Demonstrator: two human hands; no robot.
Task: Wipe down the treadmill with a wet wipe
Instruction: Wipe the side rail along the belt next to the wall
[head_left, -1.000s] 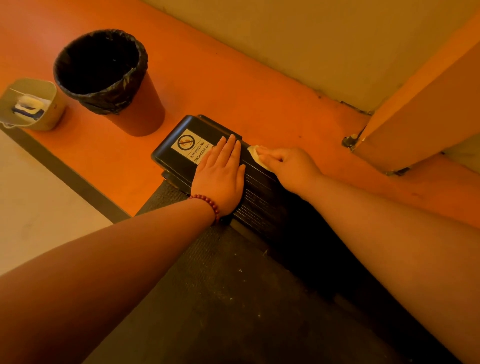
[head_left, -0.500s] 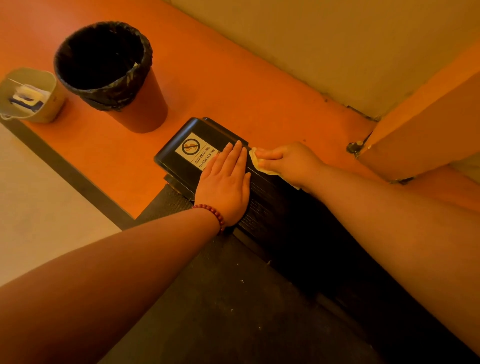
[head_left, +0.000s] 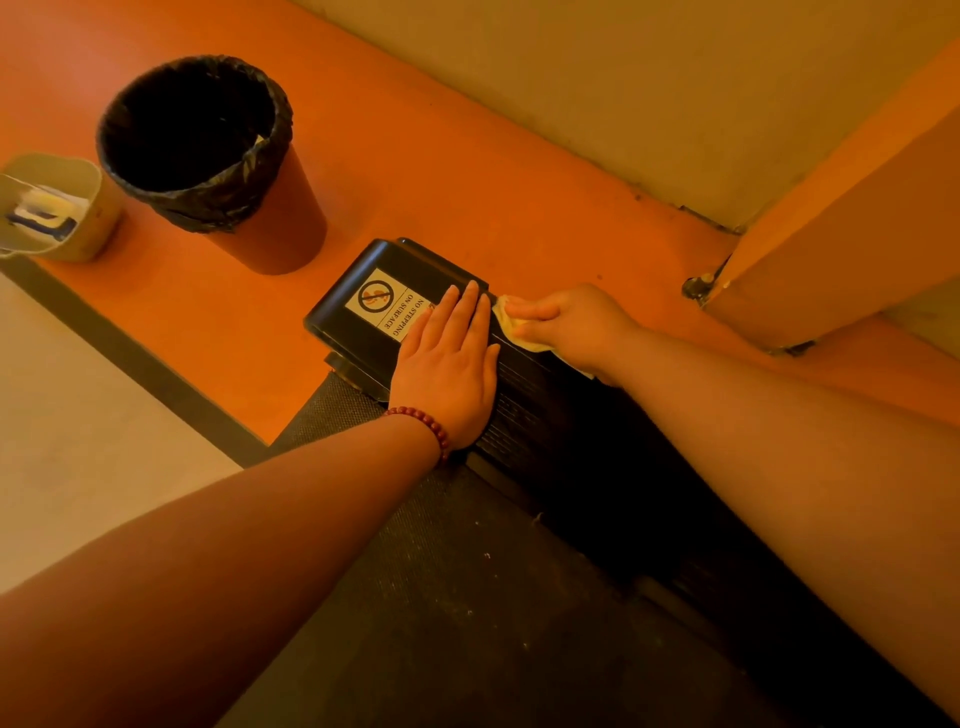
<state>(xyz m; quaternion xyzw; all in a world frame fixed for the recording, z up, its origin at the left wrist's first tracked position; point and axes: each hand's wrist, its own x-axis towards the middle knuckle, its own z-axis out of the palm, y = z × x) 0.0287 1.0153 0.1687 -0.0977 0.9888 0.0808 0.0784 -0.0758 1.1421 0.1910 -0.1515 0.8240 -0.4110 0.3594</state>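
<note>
The treadmill's black end cap (head_left: 358, 312) carries a white "no stepping on surface" sticker, and the dark belt (head_left: 467, 597) runs toward me below it. My left hand (head_left: 452, 369) lies flat on the cap with straight fingers, a bead bracelet on its wrist. My right hand (head_left: 571, 325) grips a folded pale wet wipe (head_left: 511, 322) and presses it on the ribbed side rail (head_left: 524, 384), just right of my left fingertips. Most of the wipe is hidden under the hand.
A waste bin (head_left: 208, 156) with a black liner stands on the orange floor to the left of the end cap. A small beige tub (head_left: 62, 208) with a wipe pack sits at the far left. A wall and an orange column (head_left: 841, 249) close off the right.
My right hand with the wipe has slid left along the rail until it nearly touches my left fingertips. My left hand has stayed flat on the cap.
</note>
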